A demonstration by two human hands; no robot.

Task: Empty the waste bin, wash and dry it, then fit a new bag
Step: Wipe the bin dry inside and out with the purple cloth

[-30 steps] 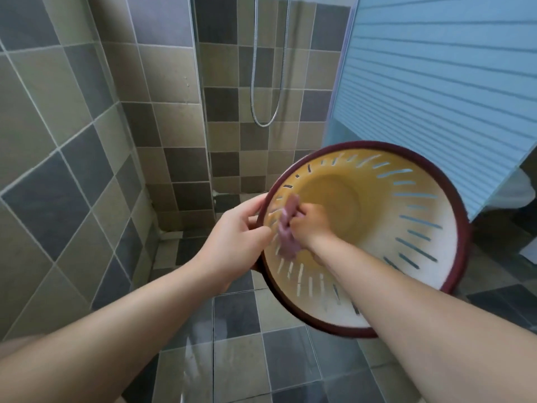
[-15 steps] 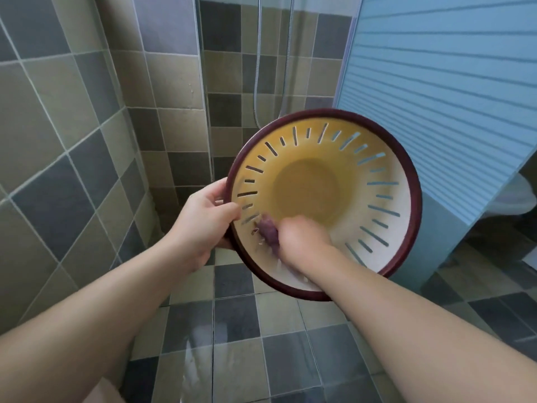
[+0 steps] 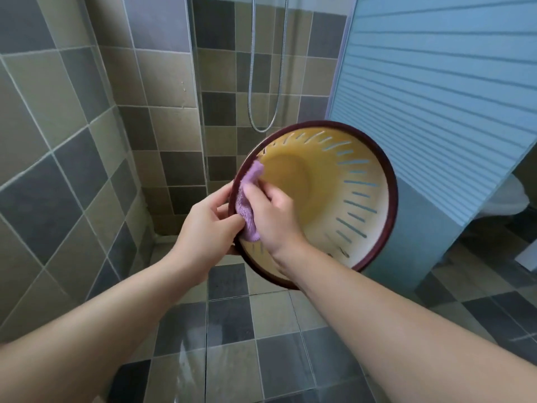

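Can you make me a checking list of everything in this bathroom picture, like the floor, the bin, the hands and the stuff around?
Surface: tiled floor, grey and beige squares, shiny wet-looking patch near the bottom.
Job's things: waste bin, cream inside with slots and a dark red rim, held up tilted, no bag in it; purple cloth pressed on the inner wall near the rim.
Clutter: nothing seen.
Hands: left hand grips the bin's rim; right hand holds the cloth inside the bin.
Cables: shower hose hangs in a loop on the wall.
Surroundings: tiled walls, blue slatted panel, white toilet partly hidden behind it.
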